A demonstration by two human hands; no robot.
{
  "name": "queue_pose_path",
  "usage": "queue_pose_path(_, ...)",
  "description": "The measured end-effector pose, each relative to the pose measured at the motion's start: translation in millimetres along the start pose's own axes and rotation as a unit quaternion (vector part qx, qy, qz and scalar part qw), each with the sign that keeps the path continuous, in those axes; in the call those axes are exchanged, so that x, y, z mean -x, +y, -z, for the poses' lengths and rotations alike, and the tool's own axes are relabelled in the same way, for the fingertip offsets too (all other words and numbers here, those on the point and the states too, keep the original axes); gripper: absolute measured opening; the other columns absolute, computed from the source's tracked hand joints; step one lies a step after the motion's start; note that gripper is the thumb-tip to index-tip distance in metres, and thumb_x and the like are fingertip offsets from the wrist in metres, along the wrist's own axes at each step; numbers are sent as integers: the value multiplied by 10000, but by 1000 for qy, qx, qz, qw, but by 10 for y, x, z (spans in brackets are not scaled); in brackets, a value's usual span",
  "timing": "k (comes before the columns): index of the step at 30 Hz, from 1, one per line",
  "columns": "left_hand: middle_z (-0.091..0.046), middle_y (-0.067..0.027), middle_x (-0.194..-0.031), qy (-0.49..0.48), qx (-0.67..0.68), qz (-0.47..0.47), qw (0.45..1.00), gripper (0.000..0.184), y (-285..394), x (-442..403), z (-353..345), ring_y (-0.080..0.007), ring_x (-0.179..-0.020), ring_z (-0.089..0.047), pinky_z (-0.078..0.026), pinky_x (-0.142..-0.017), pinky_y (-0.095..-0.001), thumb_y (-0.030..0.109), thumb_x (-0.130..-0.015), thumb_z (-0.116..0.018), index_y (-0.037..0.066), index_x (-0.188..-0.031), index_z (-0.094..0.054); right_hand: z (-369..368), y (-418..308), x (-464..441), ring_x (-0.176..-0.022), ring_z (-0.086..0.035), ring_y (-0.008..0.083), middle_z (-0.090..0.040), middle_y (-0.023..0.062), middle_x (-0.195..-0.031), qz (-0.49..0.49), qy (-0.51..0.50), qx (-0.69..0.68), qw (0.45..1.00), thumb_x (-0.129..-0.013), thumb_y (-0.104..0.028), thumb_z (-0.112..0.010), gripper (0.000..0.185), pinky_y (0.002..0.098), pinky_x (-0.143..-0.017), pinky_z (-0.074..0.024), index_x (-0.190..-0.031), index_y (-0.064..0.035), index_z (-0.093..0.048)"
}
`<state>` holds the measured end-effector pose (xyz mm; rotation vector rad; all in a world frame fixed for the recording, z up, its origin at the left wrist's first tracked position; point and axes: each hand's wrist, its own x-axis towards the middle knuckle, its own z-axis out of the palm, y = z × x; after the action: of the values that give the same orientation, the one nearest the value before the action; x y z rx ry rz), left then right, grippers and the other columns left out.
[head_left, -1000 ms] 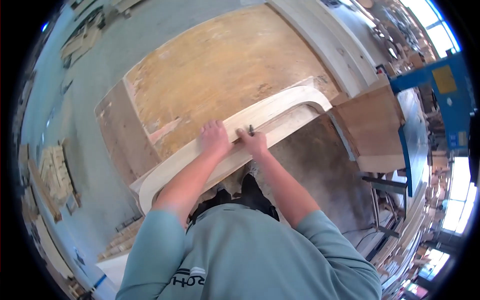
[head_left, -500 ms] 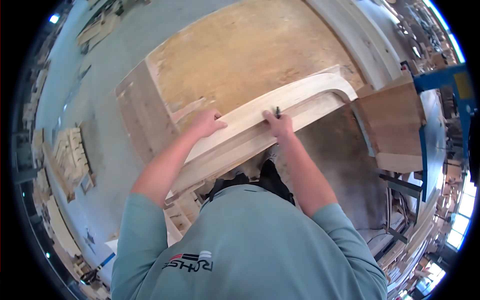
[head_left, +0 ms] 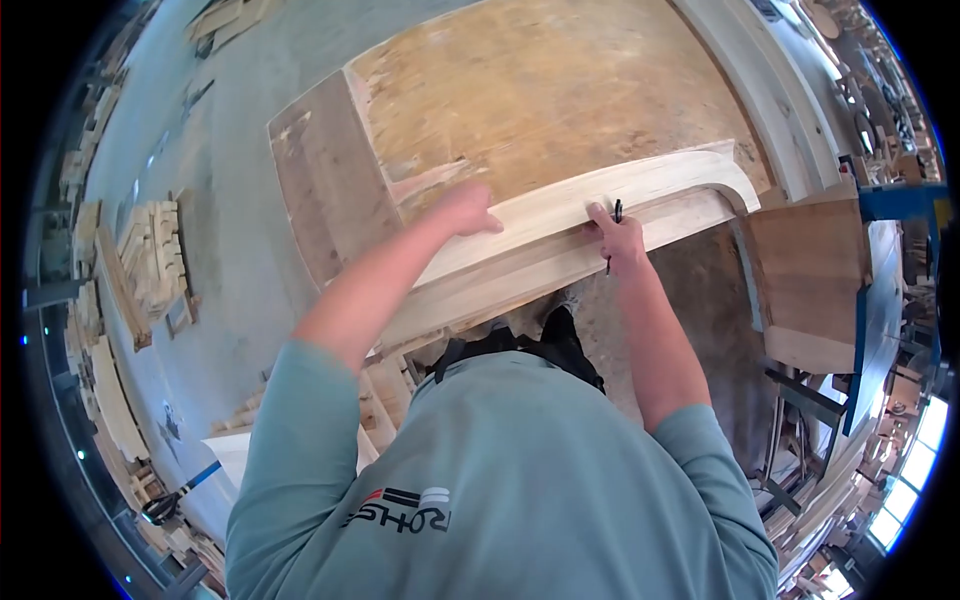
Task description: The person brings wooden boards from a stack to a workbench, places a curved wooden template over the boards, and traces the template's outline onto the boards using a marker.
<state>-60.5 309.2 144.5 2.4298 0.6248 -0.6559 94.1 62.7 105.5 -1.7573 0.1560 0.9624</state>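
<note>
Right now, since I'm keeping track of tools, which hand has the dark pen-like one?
The right hand: the dark pen-like tool sticks out of its grip, while none shows at the left hand.

The right hand (head_left: 622, 243) partly hides what may be a pen (head_left: 618, 209); the view's top crops the panel (head_left: 540, 100).

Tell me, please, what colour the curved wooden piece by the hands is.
The curved wooden piece is pale cream, seen best in the head view.
</note>
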Motion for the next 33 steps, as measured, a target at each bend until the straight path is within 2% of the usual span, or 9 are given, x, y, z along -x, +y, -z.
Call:
queue_pose_path(6,-670,-183,-1033,5,20,-41,999,578,22,128,-34,-348,-1013,-634,-503,-876,-419,360,-656,-854,26,-1076,-639,-10,-40,53,-427,-344,65,-687,138,-793,-7,2,-10,1000,-829,-365,-800,424,248,-377,-257,-860,22,-631)
queue_pose_path(11,-564,-229,-1288,8,32,-112,993,763,35,112,-151,-384,-1191,-541,-437,-1016,-429,327,-668,-865,2,-1278,-543,27,33,0,-423,-391,90,-692,134,-752,20,11,-1,1000,-808,-381,-791,448,279,-380,-288,-828,46,-657)
queue_pose_path(15,-560,-231,-1278,3,12,-138,990,853,74,119,-137,-384,-1218,-523,-424,-1034,-440,287,-672,-871,23,-1380,-474,10,24,4,-433,-382,85,-685,135,-760,25,19,26,999,-808,-397,-791,471,270,-386,-291,-834,52,-650)
queue_pose_path(18,-563,-232,-1282,50,-1,-190,980,921,139,143,-99,-383,-1174,-563,-448,-1000,-463,216,-713,-854,107,-1485,-363,-6,-7,39,-436,-344,71,-682,140,-782,2,18,23,1000,-827,-380,-787,450,253,-384,-266,-870,43,-639)
queue_pose_path(20,-537,-224,-1313,-68,-69,-181,979,1008,273,133,19,-384,-1183,-560,-455,-1003,-458,116,-760,-808,312,-1560,-227,-16,-8,47,-440,-353,74,-681,136,-777,11,19,18,1000,-832,-375,-784,442,253,-388,-272,-875,42,-642)
queue_pose_path(21,-537,-224,-1313,-68,-69,-182,979,1008,312,108,37,-384,-1183,-560,-455,-1003,-458,116,-760,-808,312,-1560,-227,-20,-13,50,-440,-353,74,-681,136,-777,12,20,19,1000,-832,-375,-784,442,253,-388,-272,-875,42,-642)
queue_pose_path(23,-491,-208,-1365,-124,-118,-183,968,1071,388,58,54,-373,-1187,-564,-481,-977,-444,32,-742,-798,462,-1531,-215,-27,-17,63,-443,-360,75,-680,130,-771,9,16,6,1000,-835,-369,-783,431,254,-392,-278,-875,38,-646)
queue_pose_path(29,-332,-217,-1519,-146,-201,-160,955,1139,713,61,140,-366,-1179,-581,-502,-973,-455,-2,-680,-822,500,-1512,-228,-27,-37,92,-429,-362,81,-670,116,-738,10,26,17,999,-839,-371,-781,426,264,-383,-269,-848,34,-650)
queue_pose_path(33,-378,-224,-1475,-140,-219,-162,952,1156,737,53,145,-355,-1150,-600,-511,-956,-457,20,-667,-841,513,-1509,-220,-37,-34,97,-422,-359,82,-664,109,-722,1,25,11,1000,-839,-372,-781,429,267,-379,-263,-829,37,-652)
